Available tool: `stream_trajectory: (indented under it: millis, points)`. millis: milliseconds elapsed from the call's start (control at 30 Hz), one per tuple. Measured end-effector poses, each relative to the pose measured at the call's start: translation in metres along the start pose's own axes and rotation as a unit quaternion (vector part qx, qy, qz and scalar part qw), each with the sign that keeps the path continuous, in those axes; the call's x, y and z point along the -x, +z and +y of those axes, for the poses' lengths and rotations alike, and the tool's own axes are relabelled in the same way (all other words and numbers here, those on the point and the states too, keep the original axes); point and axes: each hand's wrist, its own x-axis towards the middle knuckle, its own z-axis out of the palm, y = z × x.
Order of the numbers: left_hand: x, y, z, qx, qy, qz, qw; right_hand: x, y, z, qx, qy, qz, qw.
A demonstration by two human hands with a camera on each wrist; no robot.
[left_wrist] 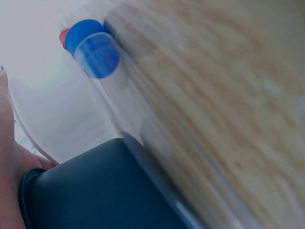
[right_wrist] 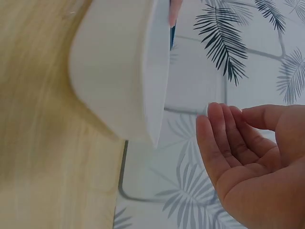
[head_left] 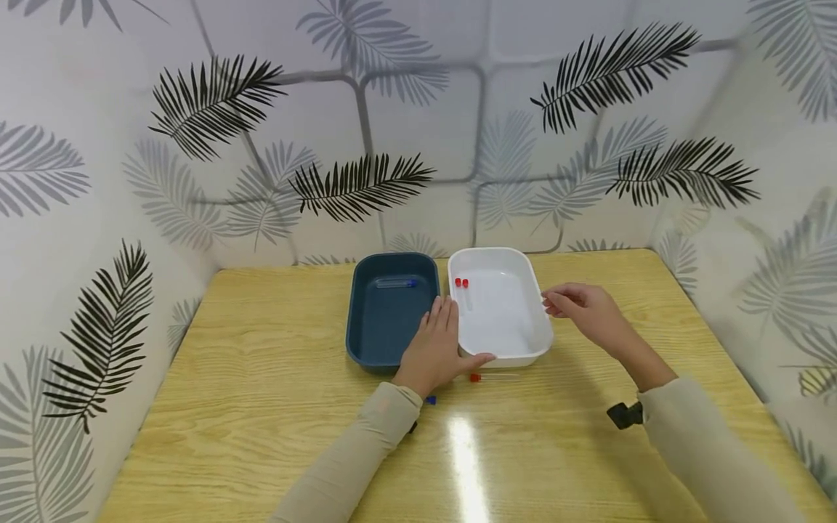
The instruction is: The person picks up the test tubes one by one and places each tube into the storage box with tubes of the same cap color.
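My left hand (head_left: 434, 352) rests across the neighbouring rims of a dark blue tray (head_left: 389, 330) and a white tray (head_left: 506, 312), fingers extended, its thumb along the white tray's near edge. At that tray's right side is my right hand (head_left: 591, 312), fingers loosely bent; the right wrist view shows this hand (right_wrist: 252, 157) apart from the rim with nothing visible in it. Two red-capped clear tubes (head_left: 466, 283) lie inside the white tray. The dark blue tray holds a blue-capped tube (head_left: 395, 283).
On the wooden table, a red-capped tube (head_left: 475, 378) lies in front of the white tray. Another tube's blue cap (head_left: 431, 400) shows beside my left wrist, and that clear tube (left_wrist: 143, 124) looms close in the left wrist view. Leaf-patterned walls enclose the table.
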Motion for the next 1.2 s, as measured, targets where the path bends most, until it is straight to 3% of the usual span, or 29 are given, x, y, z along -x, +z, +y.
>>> stream_trajectory:
  millis: [233, 467, 633, 833, 1033, 1200]
  points:
    - [-0.002, 0.001, -0.003, -0.004, -0.004, 0.002, 1.0000, 0.035, -0.009, 0.020, 0.039, -0.017, 0.055, 0.998]
    - [-0.001, 0.001, -0.002, 0.009, 0.000, 0.000, 1.0000, 0.057, -0.007, 0.041, 0.167, -0.029, 0.067, 0.983]
    - [-0.001, 0.002, -0.001, 0.010, 0.000, 0.007, 0.9999, 0.064, 0.002, 0.052, 0.194, -0.036, 0.051, 0.979]
    - [-0.002, 0.006, -0.001, 0.011, -0.001, 0.008, 0.9999, 0.065, 0.023, 0.059, 0.215, -0.053, -0.001, 0.975]
    - [-0.002, 0.007, -0.002, 0.013, 0.000, 0.007, 0.9999, 0.063, 0.049, 0.062, 0.210, -0.113, -0.036, 0.970]
    - [-0.001, 0.005, -0.001, 0.014, 0.002, 0.010, 0.9999, 0.061, 0.068, 0.058, 0.242, -0.156, -0.045, 0.957]
